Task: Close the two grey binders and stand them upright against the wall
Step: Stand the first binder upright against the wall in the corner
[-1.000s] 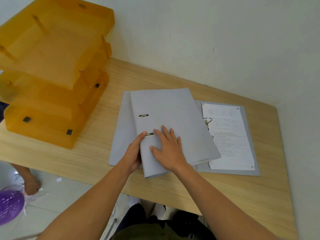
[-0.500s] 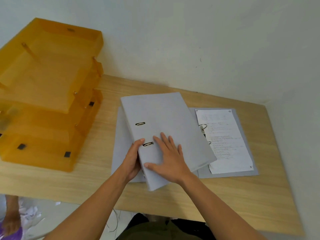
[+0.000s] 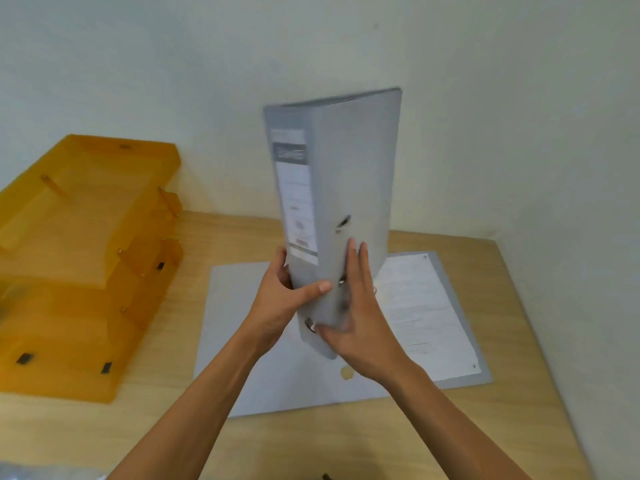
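Observation:
A closed grey binder (image 3: 353, 174) is held upright in the air above the desk, its labelled spine facing me and its top leaning slightly toward the wall. My left hand (image 3: 280, 303) grips its lower spine, thumb across the cover. My right hand (image 3: 360, 317) lies flat on the cover's lower part, fingers pointing up. Under it a second grey binder (image 3: 242, 341) lies open flat on the wooden desk (image 3: 346, 445), with a printed sheet (image 3: 426, 317) on its right half. Its ring mechanism is mostly hidden behind my hands.
Stacked orange translucent letter trays (image 3: 83, 258) fill the desk's left side. A pale wall (image 3: 485, 116) runs along the desk's far edge and right side. The desk's right edge runs close to the open binder.
The closed binder lay flat on the open one under my hands. Both hands have now lifted it and turned it upright, spine toward me. The view has tilted upward.

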